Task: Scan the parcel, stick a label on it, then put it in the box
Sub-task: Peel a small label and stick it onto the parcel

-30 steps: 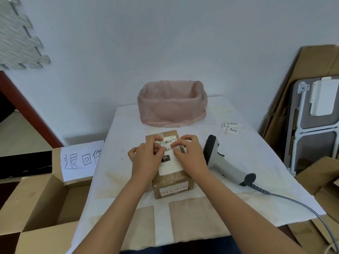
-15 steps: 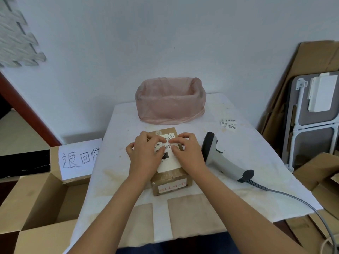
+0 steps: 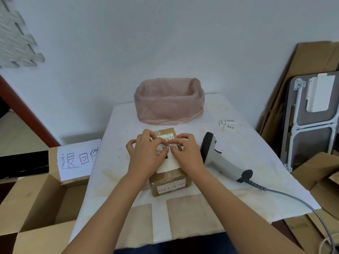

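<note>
A small brown cardboard parcel [image 3: 169,178] lies on the white table [image 3: 244,151], with a white shipping sheet on its top. Both of my hands rest on that top. My left hand [image 3: 146,154] and my right hand [image 3: 187,153] press their fingertips on a small handwritten label [image 3: 165,147] between them. A grey and black barcode scanner [image 3: 220,158] lies just right of the parcel, its cable trailing to the right. An open cardboard box [image 3: 40,197] with a handwritten paper sign stands on the floor at the left.
A bin lined with a pink plastic bag [image 3: 169,105] stands at the table's back. Several loose small labels [image 3: 228,124] lie at the back right. Flat cardboard and a folded table lean on the right wall; more boxes sit at the lower right.
Both hands have stayed on the parcel's top, with fingertips shifting slightly over the small label. The view has tilted a little; the parcel and scanner have not moved.
</note>
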`<move>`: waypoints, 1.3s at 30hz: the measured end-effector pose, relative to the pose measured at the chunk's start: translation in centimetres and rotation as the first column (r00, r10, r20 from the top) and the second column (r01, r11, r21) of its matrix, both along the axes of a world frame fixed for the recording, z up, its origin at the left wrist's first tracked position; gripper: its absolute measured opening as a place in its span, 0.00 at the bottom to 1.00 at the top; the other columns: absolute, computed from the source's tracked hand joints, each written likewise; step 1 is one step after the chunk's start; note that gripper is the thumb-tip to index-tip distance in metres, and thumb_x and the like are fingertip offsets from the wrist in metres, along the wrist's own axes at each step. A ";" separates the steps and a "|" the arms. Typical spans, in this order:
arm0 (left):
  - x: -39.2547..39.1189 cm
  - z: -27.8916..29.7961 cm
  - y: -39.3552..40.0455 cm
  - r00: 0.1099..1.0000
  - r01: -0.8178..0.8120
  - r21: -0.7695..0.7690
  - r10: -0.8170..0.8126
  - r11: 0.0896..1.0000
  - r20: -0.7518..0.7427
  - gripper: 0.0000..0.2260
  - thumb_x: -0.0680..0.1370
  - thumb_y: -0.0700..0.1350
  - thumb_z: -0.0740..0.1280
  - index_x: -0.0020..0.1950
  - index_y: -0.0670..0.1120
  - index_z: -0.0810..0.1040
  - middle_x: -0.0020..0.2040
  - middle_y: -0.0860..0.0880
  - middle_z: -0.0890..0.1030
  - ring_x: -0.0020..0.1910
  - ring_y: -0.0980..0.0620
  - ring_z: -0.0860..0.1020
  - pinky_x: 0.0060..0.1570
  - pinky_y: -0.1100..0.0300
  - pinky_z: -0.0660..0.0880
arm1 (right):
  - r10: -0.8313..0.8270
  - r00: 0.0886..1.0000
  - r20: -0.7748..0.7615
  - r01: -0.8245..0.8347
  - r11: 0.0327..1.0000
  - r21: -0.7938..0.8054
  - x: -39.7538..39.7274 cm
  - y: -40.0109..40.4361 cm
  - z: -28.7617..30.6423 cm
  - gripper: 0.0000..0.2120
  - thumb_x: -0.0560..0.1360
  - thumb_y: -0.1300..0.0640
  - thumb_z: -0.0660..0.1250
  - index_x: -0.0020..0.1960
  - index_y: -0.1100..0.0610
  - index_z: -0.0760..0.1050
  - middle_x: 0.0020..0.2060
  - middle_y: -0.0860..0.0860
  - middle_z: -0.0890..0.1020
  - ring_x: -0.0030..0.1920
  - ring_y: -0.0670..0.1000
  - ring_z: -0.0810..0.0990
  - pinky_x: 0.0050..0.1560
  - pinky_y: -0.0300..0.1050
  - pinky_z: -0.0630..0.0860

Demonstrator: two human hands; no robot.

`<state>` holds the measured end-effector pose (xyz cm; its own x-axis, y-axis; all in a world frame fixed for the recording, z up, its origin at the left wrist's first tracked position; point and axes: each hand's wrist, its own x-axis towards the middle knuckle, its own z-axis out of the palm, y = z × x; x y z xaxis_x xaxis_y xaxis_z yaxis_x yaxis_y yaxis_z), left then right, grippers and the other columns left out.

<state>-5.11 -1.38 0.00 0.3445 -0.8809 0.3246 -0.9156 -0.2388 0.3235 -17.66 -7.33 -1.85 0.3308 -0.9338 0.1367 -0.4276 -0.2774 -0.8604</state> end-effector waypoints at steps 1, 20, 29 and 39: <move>0.1 -0.1 0.0 1.000 -0.001 -0.001 0.001 1.000 -0.001 0.09 0.76 0.58 0.67 0.54 0.60 0.82 0.57 0.55 0.69 0.62 0.54 0.69 0.66 0.48 0.55 | 0.000 1.000 0.000 0.000 1.000 0.004 0.0 0.0 0.0 0.10 0.77 0.56 0.66 0.56 0.51 0.82 0.63 0.48 0.71 0.63 0.47 0.72 0.55 0.37 0.69; 0.9 -0.4 1.6 0.998 -0.056 -0.016 0.055 0.998 -0.022 0.10 0.77 0.58 0.66 0.52 0.59 0.84 0.55 0.56 0.71 0.60 0.55 0.71 0.66 0.50 0.54 | -0.005 1.000 -0.018 0.005 1.000 0.000 0.0 0.1 0.1 0.12 0.78 0.56 0.65 0.58 0.52 0.81 0.63 0.47 0.71 0.55 0.41 0.72 0.43 0.28 0.68; 1.0 -0.9 2.2 0.965 -0.071 -0.035 0.060 0.997 -0.255 0.02 0.74 0.55 0.70 0.45 0.61 0.81 0.51 0.59 0.72 0.56 0.58 0.68 0.61 0.54 0.57 | 0.011 0.996 -0.086 -0.007 0.999 0.050 0.3 -0.6 0.8 0.10 0.75 0.52 0.68 0.54 0.50 0.81 0.61 0.48 0.71 0.61 0.48 0.73 0.55 0.41 0.72; 1.2 -1.5 2.3 0.941 -0.064 -0.030 0.051 0.997 -0.334 0.02 0.75 0.55 0.69 0.46 0.61 0.78 0.52 0.61 0.70 0.54 0.60 0.63 0.58 0.56 0.54 | 0.009 0.988 -0.152 0.010 0.992 0.125 1.2 -0.5 0.9 0.13 0.70 0.50 0.72 0.53 0.50 0.75 0.59 0.48 0.66 0.61 0.51 0.73 0.56 0.49 0.75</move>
